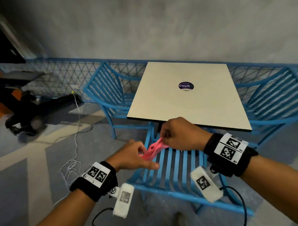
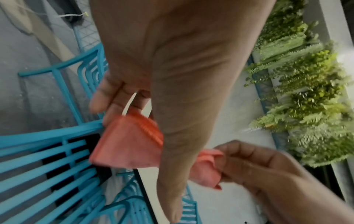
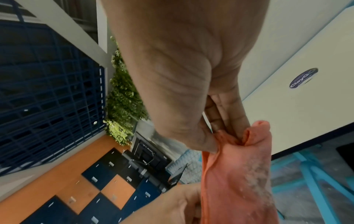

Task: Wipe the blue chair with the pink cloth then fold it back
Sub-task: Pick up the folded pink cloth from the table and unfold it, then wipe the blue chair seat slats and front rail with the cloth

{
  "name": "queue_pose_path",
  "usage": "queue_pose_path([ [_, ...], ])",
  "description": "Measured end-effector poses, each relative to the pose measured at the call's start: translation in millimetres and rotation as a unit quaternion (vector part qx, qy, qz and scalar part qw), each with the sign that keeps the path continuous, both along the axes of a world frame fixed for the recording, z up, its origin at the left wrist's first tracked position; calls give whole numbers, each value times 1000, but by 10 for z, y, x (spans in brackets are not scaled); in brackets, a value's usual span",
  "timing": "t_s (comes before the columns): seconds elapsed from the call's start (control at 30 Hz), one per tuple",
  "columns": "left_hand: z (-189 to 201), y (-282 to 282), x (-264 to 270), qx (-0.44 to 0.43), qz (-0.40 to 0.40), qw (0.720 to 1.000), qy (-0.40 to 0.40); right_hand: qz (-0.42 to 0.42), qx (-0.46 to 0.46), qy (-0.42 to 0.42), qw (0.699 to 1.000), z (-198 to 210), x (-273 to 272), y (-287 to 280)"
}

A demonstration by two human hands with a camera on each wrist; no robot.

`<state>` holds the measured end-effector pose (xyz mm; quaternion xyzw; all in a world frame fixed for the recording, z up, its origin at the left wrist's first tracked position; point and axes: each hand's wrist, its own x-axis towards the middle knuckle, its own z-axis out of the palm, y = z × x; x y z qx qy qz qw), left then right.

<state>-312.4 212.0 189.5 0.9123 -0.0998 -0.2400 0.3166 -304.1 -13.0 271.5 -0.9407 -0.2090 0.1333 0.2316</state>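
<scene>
Centre frame, above the blue chair (image 1: 172, 164): left hand (image 1: 134, 156) and right hand (image 1: 178, 135) each pinch the pink cloth (image 1: 154, 149), seemingly folding; next, match the corners.

Pink cloth (image 1: 153, 150): soft woven fabric, matt, ribbed hem, pale dusty specks on one face. Blue chair (image 1: 172, 164): painted metal slats and tube, smooth, slight sheen. Table top (image 1: 187, 101): smooth cream laminate, matt, dark edge, glossy round sticker (image 1: 186, 85). Floor (image 1: 36, 160): rough speckled grey. Wristbands (image 1: 96, 181): black fuzzy fabric.
</scene>
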Motion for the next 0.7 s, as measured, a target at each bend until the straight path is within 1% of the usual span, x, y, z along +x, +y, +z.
queue_pose_path([
  [0.03, -63, 31, -105, 28, -10, 999, -18, 13, -5, 4, 1000, -26, -66, 104],
  [0.07, -131, 61, -205, 33, -14, 999, -30, 22, -10, 8, 1000, -66, -122, 205],
  [0.1, -208, 91, -297, 9, -9, 999, -29, 25, -14, 17, 999, -117, -171, 300],
  [0.13, -293, 114, -375, -42, 6, 999, -19, 25, -13, 30, 999, -183, -206, 383],
  [0.2, -472, 186, -515, -144, 46, 988, -12, 27, -6, 49, 998, -340, -260, 536],
  [0.23, -562, 217, -570, -171, 62, 983, -24, 27, -4, 52, 998, -415, -281, 591],
  [0.3, -728, 277, -704, -184, 69, 979, -48, 26, -2, 56, 998, -570, -336, 698],
  [0.4, -957, 339, -836, -155, 107, 976, -108, 35, 0, 72, 997, -780, -398, 831],
  [0.5, -1117, 428, -848, -120, 144, 970, -152, 46, -10, 62, 997, -925, -396, 905],
  [0.6, -1205, 588, -778, -78, 173, 968, -165, 33, -24, 24, 999, -1029, -365, 861],
  [0.7, -1341, 723, -677, -14, 201, 966, -160, 0, -35, 26, 999, -1103, -371, 693],
])
